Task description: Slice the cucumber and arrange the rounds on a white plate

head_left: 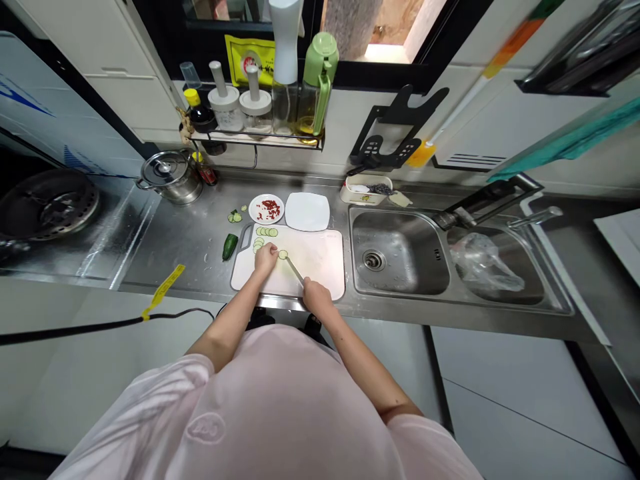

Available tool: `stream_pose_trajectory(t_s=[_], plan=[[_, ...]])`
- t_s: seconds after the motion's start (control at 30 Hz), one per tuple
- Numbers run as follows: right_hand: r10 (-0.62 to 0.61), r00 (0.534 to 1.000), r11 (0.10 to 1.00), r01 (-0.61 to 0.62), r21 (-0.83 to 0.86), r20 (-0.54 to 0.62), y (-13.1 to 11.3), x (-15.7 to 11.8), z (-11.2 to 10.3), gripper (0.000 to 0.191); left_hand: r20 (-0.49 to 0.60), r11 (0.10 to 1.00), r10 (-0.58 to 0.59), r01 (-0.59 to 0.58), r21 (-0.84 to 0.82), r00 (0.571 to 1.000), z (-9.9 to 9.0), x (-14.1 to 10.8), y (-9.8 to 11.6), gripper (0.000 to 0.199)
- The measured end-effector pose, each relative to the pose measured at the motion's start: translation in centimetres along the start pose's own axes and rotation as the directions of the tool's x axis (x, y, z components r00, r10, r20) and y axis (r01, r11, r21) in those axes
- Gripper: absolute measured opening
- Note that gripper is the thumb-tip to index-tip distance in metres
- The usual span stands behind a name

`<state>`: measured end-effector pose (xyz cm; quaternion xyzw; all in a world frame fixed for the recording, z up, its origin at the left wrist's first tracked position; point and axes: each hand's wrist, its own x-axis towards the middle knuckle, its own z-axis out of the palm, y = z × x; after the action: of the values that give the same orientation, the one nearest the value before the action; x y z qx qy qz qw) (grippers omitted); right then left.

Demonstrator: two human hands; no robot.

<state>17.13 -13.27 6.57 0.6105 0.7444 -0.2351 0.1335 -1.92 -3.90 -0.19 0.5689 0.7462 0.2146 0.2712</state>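
Note:
My right hand (pixel 317 297) is wrapped round the handle of a knife (pixel 295 269) over the white cutting board (pixel 320 257). A pale round cucumber slice (pixel 283 255) lies at the blade's far end. Just left of that slice, my left hand (pixel 266 257) has its fingers drawn together; whatever is between them is too small to make out. Rows of cucumber slices (pixel 267 232) lie on the board beyond my left hand. A dark green piece of cucumber (pixel 230 247) rests on the steel counter, left of the board.
Behind the board stand a plate of chopped red pieces (pixel 270 209) and a white square plate (pixel 307 211). Cucumber scraps (pixel 235 216) and a lidded pot (pixel 170 175) are to the left. On the right is a sink (pixel 400 250); a spice rack (pixel 260 139) hangs above.

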Motion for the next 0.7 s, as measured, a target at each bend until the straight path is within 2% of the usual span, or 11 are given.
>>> stream_pose_trajectory(t_s=[0.43,0.7], plan=[[-0.034,0.999,0.999,0.034,0.000,0.035,-0.6,1.2,-0.5,0.024,-0.008,1.000,0.021,-0.021,0.019,1.000,0.3,0.4,-0.4,0.017],[-0.065,0.997,0.998,0.066,-0.006,0.039,-1.1,2.7,-1.7,0.026,0.002,1.000,0.014,-0.014,0.024,1.000,0.4,0.7,-0.6,0.016]])
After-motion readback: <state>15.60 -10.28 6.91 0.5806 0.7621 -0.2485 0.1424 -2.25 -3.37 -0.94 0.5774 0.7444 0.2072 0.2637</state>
